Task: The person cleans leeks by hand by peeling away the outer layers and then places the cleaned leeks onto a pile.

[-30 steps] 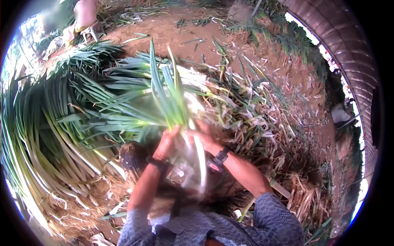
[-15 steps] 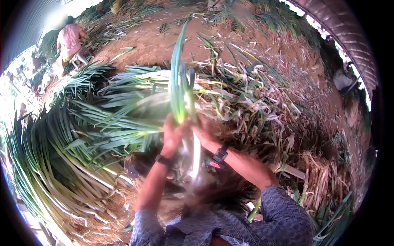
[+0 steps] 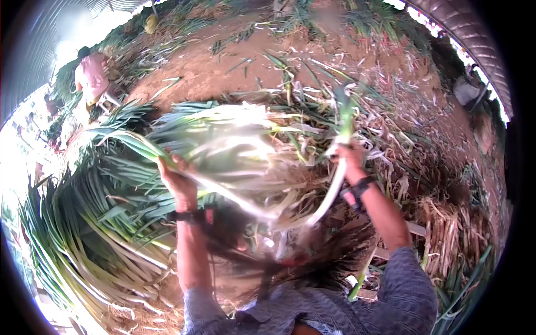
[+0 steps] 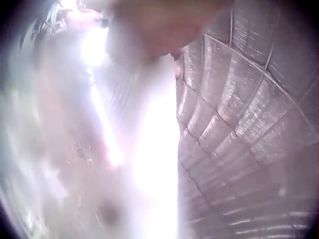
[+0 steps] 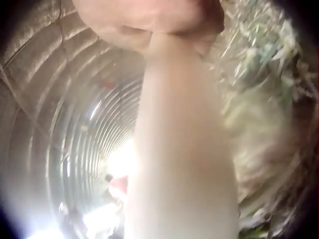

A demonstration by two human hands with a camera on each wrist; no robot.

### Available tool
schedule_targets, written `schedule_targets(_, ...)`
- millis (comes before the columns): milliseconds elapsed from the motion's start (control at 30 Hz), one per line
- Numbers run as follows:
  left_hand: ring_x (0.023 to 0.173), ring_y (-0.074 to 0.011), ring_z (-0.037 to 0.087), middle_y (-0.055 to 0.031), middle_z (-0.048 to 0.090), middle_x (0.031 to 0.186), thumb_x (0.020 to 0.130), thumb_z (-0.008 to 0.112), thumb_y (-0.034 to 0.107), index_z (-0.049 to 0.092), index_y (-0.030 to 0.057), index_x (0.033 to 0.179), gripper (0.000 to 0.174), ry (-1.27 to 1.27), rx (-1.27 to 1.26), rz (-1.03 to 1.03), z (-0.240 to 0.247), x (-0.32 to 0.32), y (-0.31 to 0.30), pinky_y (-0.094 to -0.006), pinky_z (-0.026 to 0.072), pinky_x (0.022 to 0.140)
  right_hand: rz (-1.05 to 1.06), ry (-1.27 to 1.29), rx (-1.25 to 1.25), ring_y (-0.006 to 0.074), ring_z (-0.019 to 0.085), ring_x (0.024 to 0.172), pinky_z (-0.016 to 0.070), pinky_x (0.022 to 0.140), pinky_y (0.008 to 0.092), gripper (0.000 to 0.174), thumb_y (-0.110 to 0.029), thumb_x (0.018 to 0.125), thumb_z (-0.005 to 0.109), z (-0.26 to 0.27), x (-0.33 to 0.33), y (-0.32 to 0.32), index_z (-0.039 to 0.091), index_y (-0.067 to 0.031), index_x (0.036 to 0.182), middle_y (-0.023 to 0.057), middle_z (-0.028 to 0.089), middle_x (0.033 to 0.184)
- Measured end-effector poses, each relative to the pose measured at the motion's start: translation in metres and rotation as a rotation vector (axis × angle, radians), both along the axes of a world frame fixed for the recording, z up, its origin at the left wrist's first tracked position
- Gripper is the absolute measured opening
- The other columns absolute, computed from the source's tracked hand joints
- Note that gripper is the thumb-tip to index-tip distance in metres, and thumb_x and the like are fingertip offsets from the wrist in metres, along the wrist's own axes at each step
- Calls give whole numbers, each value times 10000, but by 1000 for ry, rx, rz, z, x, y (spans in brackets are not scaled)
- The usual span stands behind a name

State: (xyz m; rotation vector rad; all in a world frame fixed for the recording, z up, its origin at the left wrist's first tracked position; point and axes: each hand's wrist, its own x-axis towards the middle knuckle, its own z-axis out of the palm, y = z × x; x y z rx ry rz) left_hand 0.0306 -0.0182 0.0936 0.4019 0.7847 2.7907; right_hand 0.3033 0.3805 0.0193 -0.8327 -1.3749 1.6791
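Observation:
In the head view my left hand (image 3: pixel 180 183) grips one long green onion (image 3: pixel 231 196), its green leaves bending to the upper left and its white stalk slanting down right. My right hand (image 3: pixel 352 159) holds another green onion (image 3: pixel 334 190) upright, green top above the fist, white stalk hanging down left. The two root ends are blurred near each other in the middle. The right wrist view has the pale stalk (image 5: pixel 182 139) coming out below my curled right hand (image 5: pixel 159 17). In the left wrist view a bright white stalk (image 4: pixel 157 149) runs below my left hand (image 4: pixel 164 25).
A large pile of green onions (image 3: pixel 84 234) lies at left, with more leaves (image 3: pixel 184 125) behind my left hand. Peeled scraps (image 3: pixel 391 139) cover the ground at right, beside a bundle of dry stalks (image 3: pixel 455 234). A person in pink (image 3: pixel 92 78) sits at upper left.
My hands were together at the centre around the onions. They have moved apart, left hand leftward and right hand rightward, each with an onion. The head view has shifted slightly.

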Motion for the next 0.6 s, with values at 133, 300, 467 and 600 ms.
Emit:
schedule_targets(133,591,-70,446,44,525,785,1004,526,449,516,110,1234,410,-128,-164,12,6,-6,-10,-285,403,489,-177,-99,169,156,644,584,550,485,247,165,-41,839,706,36,52,59,618,-40,978,79,674,788)
schedule_targets(300,597,-93,469,26,523,778,994,523,493,541,112,1200,433,-8,-492,-112,-39,-3,55,-295,404,496,-55,183,199,66,578,519,442,401,189,222,-141,904,718,104,19,-35,637,-73,1099,-13,629,689)
schedule_targets(467,619,-110,501,23,527,767,917,566,642,557,85,1124,594,-142,-420,-267,5,68,128,-295,433,535,553,168,88,108,615,677,525,538,243,351,-214,933,683,103,-59,-148,583,-7,1199,43,633,851)
schedule_targets(600,687,-107,538,1,571,798,923,668,460,611,73,966,393,3,-609,-191,26,91,127,-254,450,599,773,367,210,229,639,821,580,776,361,346,-249,978,611,36,-119,-196,590,16,1199,153,638,1041)
